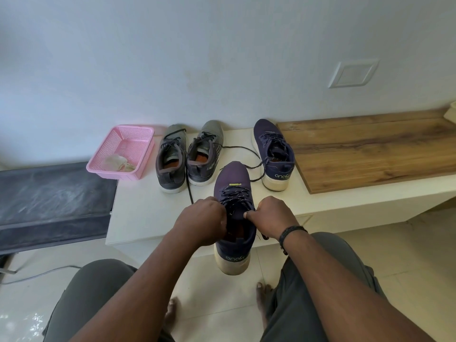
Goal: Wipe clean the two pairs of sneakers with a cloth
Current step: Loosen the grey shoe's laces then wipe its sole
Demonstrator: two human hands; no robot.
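- White bench is running along the wall, carrying all the footwear; a wooden panel is lying on its right part.
- Dark mat is sitting at the left, beside the bench.
- Navy sneaker is being held up at the bench's near edge, heel toward the person, toe pointing to the wall.
- Left hand is curling round the sneaker's left collar, fingers tucked out of sight at the opening.
- Right hand is pinching the tongue or laces on the right side, thumb and forefinger closed together.
- Second navy sneaker is standing farther back on the right, touching the wooden panel's edge.
- Grey pair is standing side by side near the wall, left of centre, laces trailing.
- Pink basket is sitting left of the grey pair, overhanging the mat.
- Cloth is lying crumpled inside the basket, well apart from both hands.
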